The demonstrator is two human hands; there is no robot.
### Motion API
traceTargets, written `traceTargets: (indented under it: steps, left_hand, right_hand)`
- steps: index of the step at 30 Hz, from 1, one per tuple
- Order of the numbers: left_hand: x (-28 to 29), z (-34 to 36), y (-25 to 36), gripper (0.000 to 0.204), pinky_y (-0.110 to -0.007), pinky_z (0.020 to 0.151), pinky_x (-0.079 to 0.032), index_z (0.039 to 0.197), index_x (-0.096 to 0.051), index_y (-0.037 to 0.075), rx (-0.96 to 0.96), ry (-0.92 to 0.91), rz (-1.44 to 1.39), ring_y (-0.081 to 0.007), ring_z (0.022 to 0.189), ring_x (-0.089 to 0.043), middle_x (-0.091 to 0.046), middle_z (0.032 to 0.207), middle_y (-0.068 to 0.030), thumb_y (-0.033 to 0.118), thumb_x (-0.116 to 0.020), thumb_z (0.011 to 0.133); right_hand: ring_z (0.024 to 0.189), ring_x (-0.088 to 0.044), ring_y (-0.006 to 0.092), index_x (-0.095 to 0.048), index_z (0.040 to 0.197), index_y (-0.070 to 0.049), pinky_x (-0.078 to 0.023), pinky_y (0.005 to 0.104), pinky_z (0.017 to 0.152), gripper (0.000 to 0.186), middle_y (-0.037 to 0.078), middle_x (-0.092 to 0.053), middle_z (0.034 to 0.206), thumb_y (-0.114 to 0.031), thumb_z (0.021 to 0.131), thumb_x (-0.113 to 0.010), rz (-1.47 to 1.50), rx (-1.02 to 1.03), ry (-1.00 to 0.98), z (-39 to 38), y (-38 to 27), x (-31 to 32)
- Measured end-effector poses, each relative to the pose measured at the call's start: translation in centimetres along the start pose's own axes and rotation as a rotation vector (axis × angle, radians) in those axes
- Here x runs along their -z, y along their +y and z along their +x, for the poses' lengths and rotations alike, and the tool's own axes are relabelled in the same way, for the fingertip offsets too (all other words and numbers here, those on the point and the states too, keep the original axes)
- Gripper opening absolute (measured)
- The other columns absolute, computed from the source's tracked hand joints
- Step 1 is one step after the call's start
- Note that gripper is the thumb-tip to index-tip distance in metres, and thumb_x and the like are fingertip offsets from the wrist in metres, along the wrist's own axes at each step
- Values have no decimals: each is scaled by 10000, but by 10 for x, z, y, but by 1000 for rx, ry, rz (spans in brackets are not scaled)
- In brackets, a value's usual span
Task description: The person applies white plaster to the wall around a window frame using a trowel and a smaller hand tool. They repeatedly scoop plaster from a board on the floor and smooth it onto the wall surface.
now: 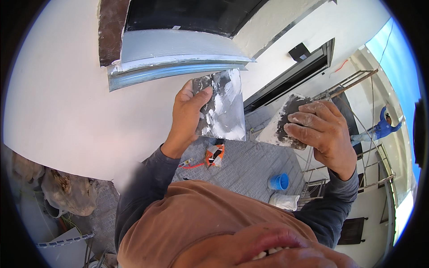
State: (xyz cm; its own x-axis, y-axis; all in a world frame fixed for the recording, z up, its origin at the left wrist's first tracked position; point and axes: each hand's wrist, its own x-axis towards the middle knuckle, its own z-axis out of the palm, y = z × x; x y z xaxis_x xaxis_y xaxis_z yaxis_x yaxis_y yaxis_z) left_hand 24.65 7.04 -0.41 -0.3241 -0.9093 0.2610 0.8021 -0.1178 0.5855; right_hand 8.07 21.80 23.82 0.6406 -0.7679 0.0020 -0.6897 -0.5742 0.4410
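My left hand (185, 111) grips a dark, flat rectangular plate (227, 109) by its left edge, thumb across the face. Thick white plaster is smeared over most of that plate. In my right hand (322, 134) is a smaller dark plaster spreader (282, 127), fingers wrapped over its back and white paste along its left edge. The two tools are apart, with a small gap between them. Just above the plate runs a shiny metal-edged ledge (178, 67) under a dark window opening (187, 15). A smooth white wall (80, 98) fills the left side.
Scaffolding (351, 80) stands at right, with a person in blue (385, 127) beyond it. Below me on grey paving are a blue bucket (278, 182), a white sack (284, 201) and an orange bag (215, 155). Dusty filled bags (69, 192) lie at lower left.
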Motion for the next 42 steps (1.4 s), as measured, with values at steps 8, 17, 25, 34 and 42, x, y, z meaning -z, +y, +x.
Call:
traceTargets:
  steps: [8, 17, 25, 34, 42]
  left_hand:
    - [38, 10, -6, 306, -341, 891, -599, 1310, -582, -23, 173, -150, -132, -163, 974, -719, -723, 1121, -88, 89, -589, 1025]
    - [-15, -7, -37, 344, -427, 958, -585, 1331, -573, 3, 652, 64, -652, -267, 1046, -710, -689, 1197, -141, 211, -552, 1058]
    - [-18, -10, -23, 263, -475, 920, -614, 1241, -588, 60, 602, 37, -569, -254, 1024, -720, -693, 1163, -93, 220, -589, 1033]
    - [-37, 6, -4, 243, -328, 835, -617, 1250, -621, 15, 243, -7, -196, -157, 964, -723, -720, 1092, -73, 90, -579, 1022]
    - [-51, 6, 2, 300, -281, 906, -543, 1305, -593, -6, -57, -33, 93, -113, 987, -673, -710, 1131, -69, 18, -567, 1007]
  right_hand:
    - [1137, -672, 325, -749, 1218, -170, -508, 465, 997, 483, 102, -734, 1205, 46, 798, -650, -211, -16, 487, 53, 63, -9]
    - [1081, -695, 351, -713, 1234, -121, -597, 479, 899, 515, 138, -716, 1195, -57, 724, -735, 20, -84, 254, 0, -31, -83]
    - [1053, -702, 290, -614, 1337, -43, -594, 381, 880, 447, 124, -704, 1212, 74, 906, -616, 1147, -952, 575, -83, -10, -116]
    - [1092, -674, 228, -572, 1322, 15, -513, 358, 999, 420, 121, -700, 1202, 63, 918, -676, 1410, -927, 829, -108, -36, -135]
    - [1057, -689, 335, -755, 1028, -99, -503, 477, 984, 282, 111, -729, 1138, -65, 749, -779, 122, -315, 522, -92, 2, -72]
